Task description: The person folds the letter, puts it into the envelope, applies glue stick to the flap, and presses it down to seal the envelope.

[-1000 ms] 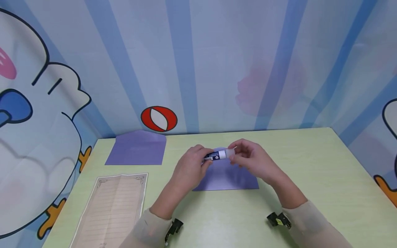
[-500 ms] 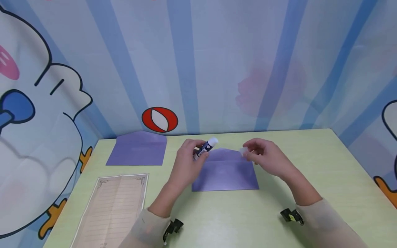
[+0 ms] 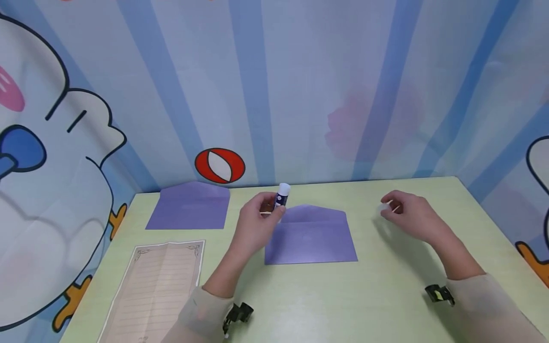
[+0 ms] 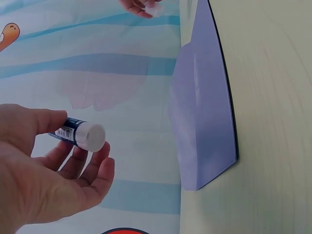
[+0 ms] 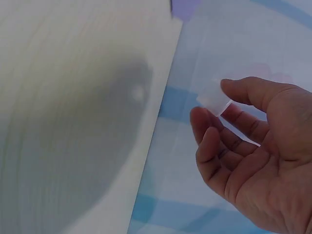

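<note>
My left hand (image 3: 256,224) holds a glue stick (image 3: 281,196) between thumb and fingers, its white end tilted up. In the left wrist view the glue stick (image 4: 80,134) shows a dark blue label with a barcode. Off to the right, my right hand (image 3: 411,216) pinches the translucent cap (image 5: 214,100) between thumb and fingertips above the table. A purple envelope (image 3: 310,243) lies just right of my left hand, its pointed flap opened away from me. The glue stick overlaps the envelope's upper left corner in the head view.
A second purple envelope (image 3: 188,209) lies at the back left, flap also opened. In front of it is a creased, lined sheet of letter paper (image 3: 156,286). A printed cloth backdrop (image 3: 300,95) stands along the table's (image 3: 411,267) back edge.
The cap has come off the glue stick. My right hand has carried it to the right, away from the envelope. My left hand has turned the glue stick more upright.
</note>
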Demonstrator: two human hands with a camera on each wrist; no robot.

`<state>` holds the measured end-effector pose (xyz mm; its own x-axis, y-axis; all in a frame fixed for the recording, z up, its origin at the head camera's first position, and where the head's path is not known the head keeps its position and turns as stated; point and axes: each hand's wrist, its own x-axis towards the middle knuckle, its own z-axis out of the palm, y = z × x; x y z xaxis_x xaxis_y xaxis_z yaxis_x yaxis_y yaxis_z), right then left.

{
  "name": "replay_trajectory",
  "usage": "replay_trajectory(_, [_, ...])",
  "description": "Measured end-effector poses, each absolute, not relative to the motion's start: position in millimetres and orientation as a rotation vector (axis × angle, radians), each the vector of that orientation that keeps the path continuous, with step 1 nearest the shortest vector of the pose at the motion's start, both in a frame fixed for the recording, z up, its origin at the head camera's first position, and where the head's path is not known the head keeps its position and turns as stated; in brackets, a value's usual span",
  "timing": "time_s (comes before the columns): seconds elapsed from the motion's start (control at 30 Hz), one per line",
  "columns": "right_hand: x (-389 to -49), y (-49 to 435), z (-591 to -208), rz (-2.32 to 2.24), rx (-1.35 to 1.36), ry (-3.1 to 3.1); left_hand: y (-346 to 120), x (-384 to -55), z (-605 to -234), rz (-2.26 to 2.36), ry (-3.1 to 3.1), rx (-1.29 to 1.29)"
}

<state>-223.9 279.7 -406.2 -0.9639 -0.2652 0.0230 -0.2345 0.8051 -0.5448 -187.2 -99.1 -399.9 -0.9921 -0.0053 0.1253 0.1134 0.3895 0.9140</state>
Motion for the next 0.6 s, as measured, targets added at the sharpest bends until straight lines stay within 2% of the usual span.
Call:
replay_trajectory(0.23, [-228,310,-417,-0.717,-0.323,2.921,-102,-190,-400,-1.750,-2.498,-0.073])
replay_trajectory(0.6, [-229,329,-427,-0.595,-0.262,2.864,-101,-189,-396,-1.914,-2.462,0.033])
